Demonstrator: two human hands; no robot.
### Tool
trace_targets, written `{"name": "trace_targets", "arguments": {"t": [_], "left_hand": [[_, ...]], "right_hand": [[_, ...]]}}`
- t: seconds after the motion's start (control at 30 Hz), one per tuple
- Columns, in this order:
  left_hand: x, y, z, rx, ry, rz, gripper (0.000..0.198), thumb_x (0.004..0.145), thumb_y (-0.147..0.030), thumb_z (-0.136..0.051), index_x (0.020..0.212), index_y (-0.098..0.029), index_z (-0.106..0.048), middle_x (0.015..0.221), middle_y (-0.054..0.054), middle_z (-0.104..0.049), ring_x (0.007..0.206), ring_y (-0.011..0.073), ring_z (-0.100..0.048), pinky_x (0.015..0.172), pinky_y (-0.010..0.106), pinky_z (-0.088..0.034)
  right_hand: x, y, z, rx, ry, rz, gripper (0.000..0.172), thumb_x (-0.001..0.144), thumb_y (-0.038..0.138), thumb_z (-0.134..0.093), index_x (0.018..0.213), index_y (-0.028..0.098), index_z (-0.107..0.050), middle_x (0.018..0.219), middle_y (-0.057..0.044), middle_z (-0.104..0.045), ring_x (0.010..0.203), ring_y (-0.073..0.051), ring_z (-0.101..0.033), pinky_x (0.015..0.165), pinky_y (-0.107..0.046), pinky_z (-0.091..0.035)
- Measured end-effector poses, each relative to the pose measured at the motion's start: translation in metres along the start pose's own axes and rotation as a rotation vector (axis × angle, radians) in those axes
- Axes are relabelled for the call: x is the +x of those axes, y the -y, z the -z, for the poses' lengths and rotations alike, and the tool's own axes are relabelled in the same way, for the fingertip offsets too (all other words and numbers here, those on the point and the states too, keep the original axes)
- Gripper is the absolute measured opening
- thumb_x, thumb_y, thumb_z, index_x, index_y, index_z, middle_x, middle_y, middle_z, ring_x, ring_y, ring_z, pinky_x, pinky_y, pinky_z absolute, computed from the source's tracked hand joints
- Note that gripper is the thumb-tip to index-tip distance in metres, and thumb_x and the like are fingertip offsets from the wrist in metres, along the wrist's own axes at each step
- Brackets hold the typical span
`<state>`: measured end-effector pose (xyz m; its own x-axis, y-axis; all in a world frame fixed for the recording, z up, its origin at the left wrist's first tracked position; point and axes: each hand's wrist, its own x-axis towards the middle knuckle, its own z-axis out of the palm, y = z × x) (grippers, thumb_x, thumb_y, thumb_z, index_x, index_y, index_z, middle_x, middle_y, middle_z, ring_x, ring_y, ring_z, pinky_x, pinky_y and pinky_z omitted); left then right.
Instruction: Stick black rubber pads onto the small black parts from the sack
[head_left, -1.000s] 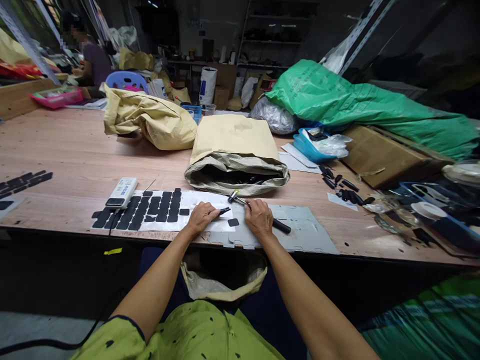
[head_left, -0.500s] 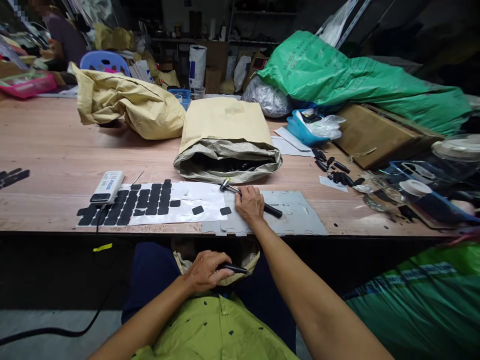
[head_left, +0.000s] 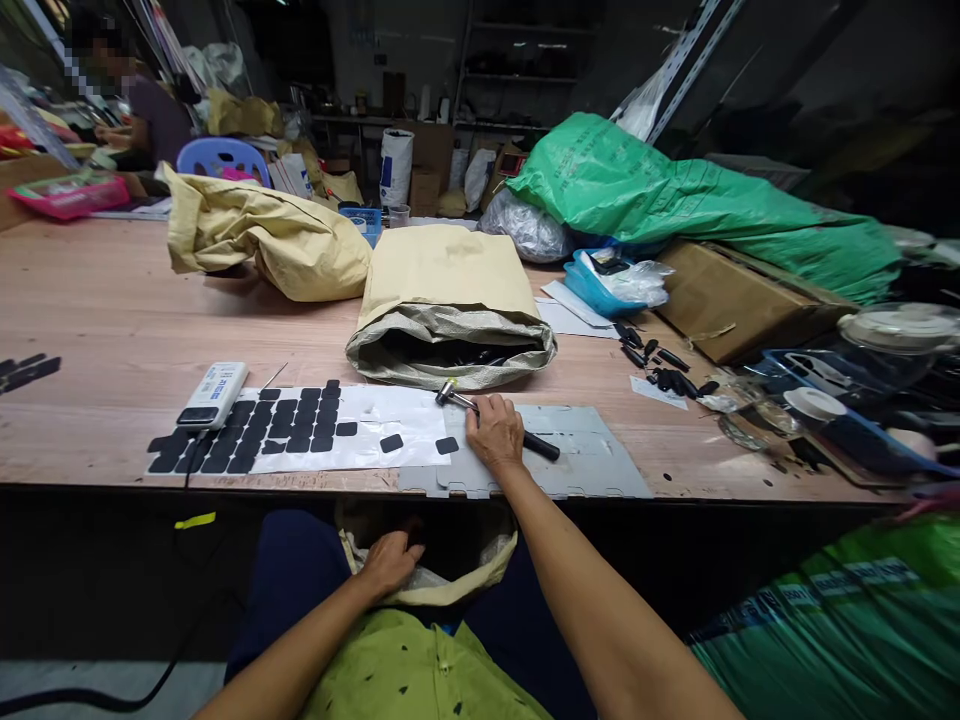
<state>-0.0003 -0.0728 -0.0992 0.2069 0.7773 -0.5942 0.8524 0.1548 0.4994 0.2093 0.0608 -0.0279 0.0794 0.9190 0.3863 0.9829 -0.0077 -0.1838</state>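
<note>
of the 2 hands, the right hand (head_left: 493,432) is closed over the small hammer (head_left: 541,447) at frame centre on the surface (head_left: 112,330), its long axis running upper left to lower right (head leftward). the left hand (head_left: 390,562) sits curled in the lap bag (head_left: 465,588), well below; i cannot tell if it holds anything.

The open tan paper sack (head_left: 450,330) is laid midway along the long wooden table (head_left: 112,320). Before it, to the left, a white backing sheet of black rubber pads (head_left: 300,430) is spread, with a white oblong handset (head_left: 212,390) set on its far left corner. Directly before the sack, a small metal-headed, black-handled hammer (head_left: 540,447) is laid on a flat grey cut-out sheet (head_left: 600,460). Right of the sack, small black moulded parts (head_left: 667,370) are scattered. Behind it, to the left, a crumpled tan paper sack (head_left: 262,240) is placed.
</note>
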Motion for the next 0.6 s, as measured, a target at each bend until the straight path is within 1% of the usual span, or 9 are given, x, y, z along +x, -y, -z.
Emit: {"name": "trace_targets", "arguments": {"t": [0.07,0.13,0.23,0.3,0.37,0.43,0.5,0.53,0.6], "left_hand": [[-0.008,-0.010,0.012,-0.004,0.049,-0.157,0.033,0.086,-0.030,-0.055,0.114,-0.018,-0.069,0.095,0.008,-0.072,0.090,0.0233,-0.066,0.076,0.029,-0.045],[-0.017,-0.026,0.033,-0.059,0.184,-0.348,0.026,0.081,-0.028,-0.060,0.103,-0.020,-0.072,0.083,0.003,-0.071,0.078,0.0189,-0.065,0.068,0.026,-0.045],[-0.023,-0.058,0.078,-0.255,0.437,-0.497,0.023,0.081,-0.036,-0.062,0.091,-0.017,-0.071,0.069,0.000,-0.065,0.061,0.0136,-0.058,0.057,0.022,-0.043],[-0.015,-0.080,0.112,-0.411,0.453,-0.541,0.029,0.083,-0.042,-0.061,0.091,-0.016,-0.070,0.068,0.000,-0.063,0.058,0.0126,-0.056,0.055,0.022,-0.044],[0.005,-0.098,0.144,-0.484,0.241,-0.572,0.029,0.085,-0.042,-0.060,0.089,-0.015,-0.069,0.072,0.001,-0.065,0.062,0.0133,-0.058,0.059,0.023,-0.047],[0.033,-0.112,0.172,-0.466,-0.114,-0.541,0.024,0.087,-0.035,-0.058,0.090,-0.015,-0.069,0.082,0.004,-0.069,0.072,0.0156,-0.062,0.067,0.026,-0.050],[0.065,-0.121,0.197,-0.338,-0.474,-0.399,0.022,0.088,-0.028,-0.055,0.097,-0.015,-0.070,0.097,0.008,-0.071,0.089,0.0190,-0.065,0.080,0.029,-0.051],[0.081,-0.123,0.208,-0.258,-0.607,-0.306,0.023,0.089,-0.025,-0.054,0.101,-0.016,-0.071,0.103,0.010,-0.071,0.097,0.0210,-0.064,0.086,0.031,-0.050],[0.108,-0.126,0.225,-0.138,-0.741,-0.144,0.027,0.088,-0.022,-0.055,0.108,-0.014,-0.071,0.109,0.014,-0.070,0.108,0.0257,-0.062,0.094,0.035,-0.048]], "right_hand": [[0.000,0.001,0.001,-0.004,-0.002,0.006,0.019,0.090,0.029,-0.052,0.102,0.020,-0.064,0.097,-0.006,-0.060,0.091,-0.021,-0.046,0.074,-0.032,-0.028],[0.000,0.001,0.002,-0.009,-0.004,0.011,0.019,0.090,0.028,-0.052,0.102,0.020,-0.064,0.097,-0.007,-0.060,0.091,-0.021,-0.045,0.074,-0.032,-0.028],[-0.001,0.001,0.002,-0.013,-0.011,0.015,0.018,0.090,0.028,-0.052,0.101,0.020,-0.064,0.095,-0.007,-0.059,0.091,-0.021,-0.045,0.073,-0.032,-0.028],[-0.001,0.001,0.002,-0.012,-0.017,0.017,0.018,0.090,0.028,-0.053,0.100,0.020,-0.064,0.095,-0.007,-0.059,0.091,-0.021,-0.045,0.073,-0.031,-0.028],[-0.001,0.001,0.001,-0.007,-0.027,0.023,0.018,0.089,0.028,-0.053,0.100,0.019,-0.064,0.095,-0.007,-0.059,0.091,-0.021,-0.045,0.073,-0.031,-0.028],[-0.001,0.000,0.001,-0.001,-0.033,0.028,0.018,0.089,0.028,-0.053,0.101,0.020,-0.064,0.095,-0.006,-0.059,0.090,-0.021,-0.045,0.073,-0.031,-0.028],[-0.001,0.000,0.001,0.005,-0.034,0.033,0.017,0.089,0.027,-0.054,0.101,0.020,-0.064,0.094,-0.006,-0.059,0.089,-0.020,-0.046,0.073,-0.031,-0.027],[-0.001,0.000,0.001,0.008,-0.034,0.033,0.017,0.089,0.027,-0.054,0.101,0.020,-0.064,0.093,-0.005,-0.059,0.089,-0.020,-0.046,0.073,-0.031,-0.027],[0.000,-0.001,0.001,0.012,-0.034,0.034,0.016,0.089,0.026,-0.054,0.100,0.020,-0.064,0.092,-0.005,-0.059,0.088,-0.020,-0.046,0.073,-0.030,-0.027]]}}
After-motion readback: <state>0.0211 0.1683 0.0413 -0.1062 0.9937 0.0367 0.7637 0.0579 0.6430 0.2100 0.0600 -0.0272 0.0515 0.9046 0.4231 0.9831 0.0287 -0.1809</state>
